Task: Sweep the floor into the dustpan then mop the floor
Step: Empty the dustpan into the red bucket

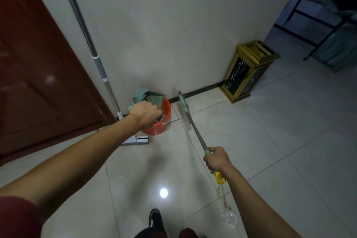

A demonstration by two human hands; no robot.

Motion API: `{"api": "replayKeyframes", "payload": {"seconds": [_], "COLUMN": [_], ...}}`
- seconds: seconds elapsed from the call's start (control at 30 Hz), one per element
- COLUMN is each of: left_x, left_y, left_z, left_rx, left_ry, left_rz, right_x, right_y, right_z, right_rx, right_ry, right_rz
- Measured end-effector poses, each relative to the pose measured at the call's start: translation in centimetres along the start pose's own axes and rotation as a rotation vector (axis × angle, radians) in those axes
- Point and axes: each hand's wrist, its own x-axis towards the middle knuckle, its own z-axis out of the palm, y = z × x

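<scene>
The left hand (145,114) reaches forward over the red bucket (160,120) that stands on the tiled floor (251,141) against the wall (164,35). Its grip is clenched around the handle of the green dustpan (149,97), which is tilted over the bucket's far rim with its toothed edge showing above the knuckles. Bits of debris lie inside the bucket just under the fingers.

The right hand (217,159) has its grip closed around the broom handle (197,133) near the upper end, just above a yellow cap (220,177) from which a loop of string hangs. The shaft slopes away and down to the broom head (183,103), a slim green piece resting on the floor just right of the bucket, close to the dark baseboard (201,91).

A flat mop (92,52) leans against the wall left of the bucket, its long metal pole with a grey sleeve rising toward the upper left. Its white and grey head (139,140) sits on the floor just in front of the bucket, beside the dark red door (38,73).

Further right, a gold-framed bin (247,71) with dark marbled panels stands against the wall, well apart from the bucket. A crumpled piece of clear plastic (229,216) lies on the tiles under the right forearm. A dark shoe (156,220) shows at the bottom edge, and a red sleeve (17,216) covers the left upper arm.
</scene>
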Motion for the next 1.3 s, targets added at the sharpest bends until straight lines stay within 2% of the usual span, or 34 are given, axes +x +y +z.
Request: {"api": "replayKeyframes", "payload": {"seconds": [0.2, 0.47, 0.57, 0.7, 0.93, 1.13, 1.3], "left_x": [-1.1, -1.0, -1.2, -2.4, -3.3, -2.9, -3.3], "left_y": [2.7, 2.7, 4.2, 6.9, 6.4, 4.7, 6.0], "left_z": [0.2, -0.6, -0.6, 0.6, 0.0, -1.5, 0.3], "left_rx": [0.067, 0.088, 0.143, 0.162, 0.124, 0.162, 0.135], "left_ry": [-0.097, -0.061, -0.026, -0.074, -0.115, -0.058, 0.002], "left_rz": [0.045, 0.094, 0.1, 0.173, 0.091, 0.062, 0.062], "right_x": [-0.7, -1.4, -1.5, -1.6, -1.8, -1.9, -1.9], "right_y": [1.1, 2.1, 2.6, 3.1, 3.0, 2.5, 2.4], "right_z": [-0.3, -0.4, -0.4, 0.0, 0.2, 0.4, 0.6], "right_rx": [-0.052, -0.019, -0.013, -0.01, 0.0, 0.012, 0.023], "right_ry": [-0.024, -0.037, -0.035, -0.041, -0.057, -0.054, -0.058], "right_rz": [-0.027, -0.001, 0.003, 0.004, -0.014, -0.036, -0.043]}}
